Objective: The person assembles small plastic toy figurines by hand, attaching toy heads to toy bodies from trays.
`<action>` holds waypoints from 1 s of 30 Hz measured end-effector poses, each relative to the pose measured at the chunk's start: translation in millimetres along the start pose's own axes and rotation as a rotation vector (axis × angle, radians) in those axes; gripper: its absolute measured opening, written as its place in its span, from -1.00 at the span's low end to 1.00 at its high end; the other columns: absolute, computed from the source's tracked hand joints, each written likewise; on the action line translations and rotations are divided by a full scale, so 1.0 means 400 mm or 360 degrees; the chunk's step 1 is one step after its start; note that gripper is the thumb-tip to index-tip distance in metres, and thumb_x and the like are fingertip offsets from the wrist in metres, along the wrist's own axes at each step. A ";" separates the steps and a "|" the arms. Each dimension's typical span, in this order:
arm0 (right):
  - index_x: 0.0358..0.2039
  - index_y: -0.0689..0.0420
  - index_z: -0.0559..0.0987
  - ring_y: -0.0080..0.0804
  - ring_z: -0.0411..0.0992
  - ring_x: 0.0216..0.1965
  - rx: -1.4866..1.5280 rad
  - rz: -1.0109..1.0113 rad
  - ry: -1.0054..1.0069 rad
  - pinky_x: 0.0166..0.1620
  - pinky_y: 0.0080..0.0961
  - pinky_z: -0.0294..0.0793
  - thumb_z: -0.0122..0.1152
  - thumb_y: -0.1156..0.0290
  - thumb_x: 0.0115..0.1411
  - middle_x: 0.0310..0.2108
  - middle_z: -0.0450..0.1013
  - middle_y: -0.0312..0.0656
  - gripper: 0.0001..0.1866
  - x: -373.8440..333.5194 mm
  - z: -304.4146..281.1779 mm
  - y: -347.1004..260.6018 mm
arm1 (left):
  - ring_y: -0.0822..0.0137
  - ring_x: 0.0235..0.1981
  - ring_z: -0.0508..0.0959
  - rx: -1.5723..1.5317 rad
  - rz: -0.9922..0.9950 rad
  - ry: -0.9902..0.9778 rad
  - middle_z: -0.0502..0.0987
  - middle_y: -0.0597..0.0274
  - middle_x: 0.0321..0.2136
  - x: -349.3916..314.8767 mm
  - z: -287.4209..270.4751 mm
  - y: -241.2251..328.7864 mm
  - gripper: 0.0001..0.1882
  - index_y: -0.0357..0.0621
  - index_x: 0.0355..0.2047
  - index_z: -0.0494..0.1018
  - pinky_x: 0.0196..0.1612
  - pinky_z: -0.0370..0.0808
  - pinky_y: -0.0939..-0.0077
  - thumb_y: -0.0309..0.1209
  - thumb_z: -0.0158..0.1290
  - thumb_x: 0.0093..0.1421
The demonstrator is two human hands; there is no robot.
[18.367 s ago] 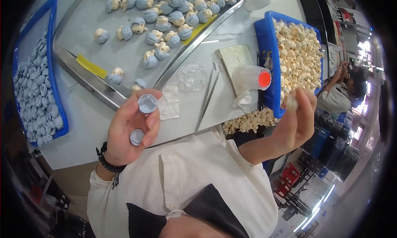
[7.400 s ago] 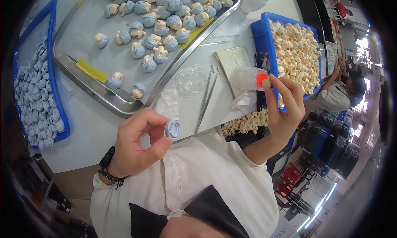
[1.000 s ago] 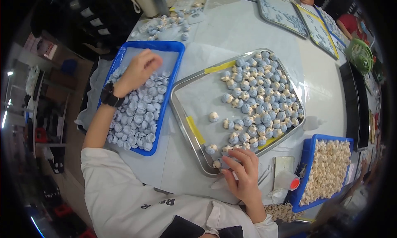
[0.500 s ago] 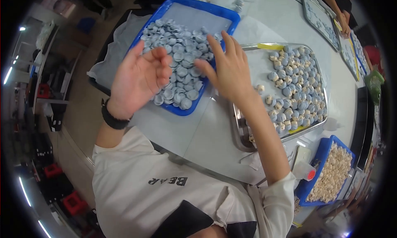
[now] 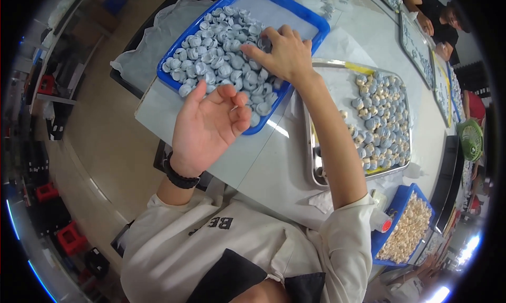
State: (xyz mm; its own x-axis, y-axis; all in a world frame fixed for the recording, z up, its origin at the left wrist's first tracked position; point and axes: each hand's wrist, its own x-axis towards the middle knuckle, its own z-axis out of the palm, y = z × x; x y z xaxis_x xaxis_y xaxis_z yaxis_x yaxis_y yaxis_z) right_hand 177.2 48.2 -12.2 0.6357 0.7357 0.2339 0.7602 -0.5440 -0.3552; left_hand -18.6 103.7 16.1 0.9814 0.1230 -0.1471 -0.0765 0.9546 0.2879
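Pale blue cup-shaped pieces (image 5: pixel 219 55) are heaped in a blue plastic tray (image 5: pixel 167 79). My right hand (image 5: pixel 287 58) reaches over the tray's right side, thumb and fingers apart, the fingertips down at the pieces; whether they touch one I cannot tell. My left hand (image 5: pixel 208 132) is palm up at the tray's near edge, with a black band on the wrist. Its fingers curl loosely, the thumb stands apart, and nothing shows in the palm. To the right, a metal tray (image 5: pixel 311 145) holds many round blue-and-cream pieces (image 5: pixel 382 126).
A smaller blue tray (image 5: pixel 377 240) of cream pieces (image 5: pixel 406 229) stands at the near right, beside a container with a red end (image 5: pixel 386 226). Flat trays (image 5: pixel 416 45) line the far right, where another person (image 5: pixel 435 18) sits. A green basket (image 5: pixel 470 139) is beyond.
My right hand has come in over the heap and down to the pieces. My left hand has drawn toward the tray's near edge. The view has shifted, showing more of the other person.
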 end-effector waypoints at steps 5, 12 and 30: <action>-0.26 0.05 0.53 -0.09 0.28 -0.13 0.0164 -0.0011 -0.0002 -0.12 -0.03 0.22 0.01 -0.30 -0.17 -0.25 0.36 -0.04 -0.31 0.003 0.006 0.022 | 0.27 -0.39 0.36 -0.0059 0.0095 -0.0022 0.34 0.17 -0.39 0.002 -0.027 -0.015 -0.58 -0.20 -0.32 0.33 -0.27 0.32 0.47 -0.07 -0.30 0.23; -0.32 0.08 0.54 -0.13 0.36 -0.27 0.0164 -0.0193 0.0144 -0.23 -0.32 0.36 0.17 -0.17 -0.20 -0.38 0.38 -0.08 -0.41 -0.005 0.000 0.019 | 0.30 -0.43 0.33 -0.0094 0.0153 -0.0024 0.32 0.18 -0.41 -0.001 -0.045 -0.019 -0.59 -0.18 -0.33 0.34 -0.33 0.30 0.51 -0.08 -0.28 0.22; -0.37 0.11 0.55 -0.16 0.41 -0.36 0.0757 -0.0291 -0.0005 -0.24 -0.38 0.39 0.27 0.14 -0.30 -0.39 0.39 -0.06 -0.56 0.021 0.014 0.061 | 0.28 -0.48 0.38 0.0106 0.0154 -0.0077 0.35 0.16 -0.43 0.007 -0.033 -0.024 -0.51 -0.23 -0.29 0.33 -0.37 0.32 0.48 -0.03 -0.38 0.23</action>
State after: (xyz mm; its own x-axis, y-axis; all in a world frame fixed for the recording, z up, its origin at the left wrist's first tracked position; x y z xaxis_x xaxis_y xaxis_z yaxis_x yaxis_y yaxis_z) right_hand 200.5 43.3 -23.9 0.4969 0.8033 0.3283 0.7135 -0.1629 -0.6815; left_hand -17.5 98.3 0.6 0.9775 0.1991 -0.0702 -0.1611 0.9184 0.3612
